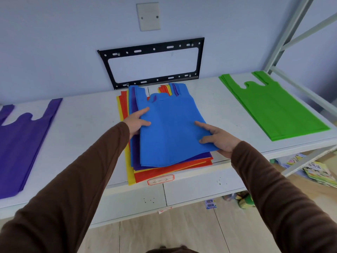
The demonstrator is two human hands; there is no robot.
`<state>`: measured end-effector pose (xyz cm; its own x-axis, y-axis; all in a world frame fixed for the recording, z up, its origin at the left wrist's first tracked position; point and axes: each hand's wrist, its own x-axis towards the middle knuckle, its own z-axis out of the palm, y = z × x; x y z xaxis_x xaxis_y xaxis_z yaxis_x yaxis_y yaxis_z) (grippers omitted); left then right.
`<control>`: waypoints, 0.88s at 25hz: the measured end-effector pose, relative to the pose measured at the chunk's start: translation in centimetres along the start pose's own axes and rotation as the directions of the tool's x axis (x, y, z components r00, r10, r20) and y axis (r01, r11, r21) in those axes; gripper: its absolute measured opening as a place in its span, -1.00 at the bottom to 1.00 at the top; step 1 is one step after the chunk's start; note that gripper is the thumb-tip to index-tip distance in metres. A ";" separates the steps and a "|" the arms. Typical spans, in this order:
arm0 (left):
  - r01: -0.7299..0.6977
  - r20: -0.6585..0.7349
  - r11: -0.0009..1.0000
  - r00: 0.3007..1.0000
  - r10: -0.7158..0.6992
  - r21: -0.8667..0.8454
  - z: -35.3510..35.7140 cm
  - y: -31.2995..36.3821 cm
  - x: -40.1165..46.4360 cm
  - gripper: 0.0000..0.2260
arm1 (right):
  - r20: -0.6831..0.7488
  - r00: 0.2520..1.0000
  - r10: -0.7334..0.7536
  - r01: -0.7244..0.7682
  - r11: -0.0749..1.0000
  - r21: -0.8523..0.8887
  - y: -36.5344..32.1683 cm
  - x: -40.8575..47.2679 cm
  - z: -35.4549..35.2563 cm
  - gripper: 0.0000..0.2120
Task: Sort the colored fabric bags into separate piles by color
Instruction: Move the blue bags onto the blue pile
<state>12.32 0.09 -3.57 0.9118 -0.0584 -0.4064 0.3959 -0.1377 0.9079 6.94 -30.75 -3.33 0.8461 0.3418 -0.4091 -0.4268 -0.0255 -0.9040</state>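
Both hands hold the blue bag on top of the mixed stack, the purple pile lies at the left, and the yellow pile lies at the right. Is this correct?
Not quite. The head view shows a green pile at the right, not a yellow one. The rest is correct: both hands hold the blue bag on the mixed stack, and the purple pile lies left.

Bare table (pixel 87 117) between purple pile (pixel 20 143), mixed stack (pixel 131 172).

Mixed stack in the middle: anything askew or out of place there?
Yes. The mixed stack is fanned unevenly, yellow and red edges jutting left and front. The top blue bag sits skewed, held by left hand and right hand.
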 end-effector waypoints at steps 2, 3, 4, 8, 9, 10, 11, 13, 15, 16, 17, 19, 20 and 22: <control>-0.009 0.026 0.984 1.000 0.005 0.177 -0.2 1.0 1.0 -0.28 | 0.002 1.000 -0.011 0.011 0.999 0.036 -0.6 -0.1 0.1 -0.36; -0.034 0.027 0.962 0.999 0.027 0.270 -0.4 1.9 1.2 -0.24 | -0.007 0.999 -0.033 0.034 0.997 0.074 -1.3 -0.2 0.6 -0.35; -0.065 0.025 0.936 0.998 0.060 0.346 -0.9 3.2 1.3 -0.22 | -0.018 0.998 -0.061 0.063 0.991 0.122 -2.1 -0.2 1.2 -0.34; -0.202 -0.005 0.823 0.970 0.242 0.530 -6.1 10.2 -0.5 -0.20 | -0.021 0.977 -0.211 0.210 0.951 0.228 -5.9 0.0 6.3 -0.33; -0.226 -0.032 0.809 0.957 0.289 0.542 -8.5 11.6 -1.5 -0.18 | -0.004 0.967 -0.255 0.249 0.942 0.224 -6.7 0.3 8.2 -0.33; -0.253 -0.059 0.802 0.940 0.336 0.542 -11.3 12.3 -2.4 -0.17 | 0.017 0.955 -0.297 0.288 0.935 0.206 -7.2 0.8 10.4 -0.32; -0.275 -0.090 0.805 0.923 0.374 0.526 -14.1 12.4 -3.7 -0.17 | 0.038 0.943 -0.331 0.320 0.931 0.173 -7.4 1.5 12.7 -0.31; -0.319 -0.152 0.842 0.896 0.418 0.435 -19.4 10.5 -6.1 -0.20 | 0.072 0.934 -0.350 0.346 0.936 0.063 -6.7 3.2 17.8 -0.29; -0.295 -0.224 0.895 0.897 0.380 0.335 -23.3 6.3 -7.3 -0.22 | 0.092 0.947 -0.308 0.314 0.947 -0.063 -4.5 5.1 22.3 -0.27; -0.241 -0.260 0.921 0.909 0.325 0.307 -25.0 3.5 -7.1 -0.22 | 0.088 0.959 -0.268 0.277 0.953 -0.125 -3.1 5.9 24.1 -0.26; -0.167 -0.269 0.941 0.931 0.249 0.293 -26.7 0.4 -6.9 -0.23 | 0.074 0.973 -0.220 0.231 0.953 -0.197 -1.7 6.7 25.9 -0.26; 0.006 -0.217 0.956 0.974 0.060 0.293 -28.8 -4.9 -6.1 -0.22 | 0.034 0.991 -0.132 0.134 0.906 -0.402 0.4 7.2 28.5 -0.26; 0.068 -0.189 0.949 0.982 -0.009 0.309 -29.5 -6.7 -5.8 -0.22 | 0.010 0.994 -0.108 0.098 0.851 -0.517 1.2 7.3 29.4 -0.27; 0.095 -0.180 0.927 0.983 -0.030 0.364 -30.2 -8.0 -5.8 -0.22 | -0.037 0.993 -0.109 0.058 0.750 -0.659 2.1 7.1 30.7 -0.29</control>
<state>7.11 31.38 -5.38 0.9041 0.1252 -0.4086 0.4141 -0.4927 0.7654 2.24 0.49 -4.32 0.8988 0.3077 -0.3121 -0.0604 -0.6185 -0.7835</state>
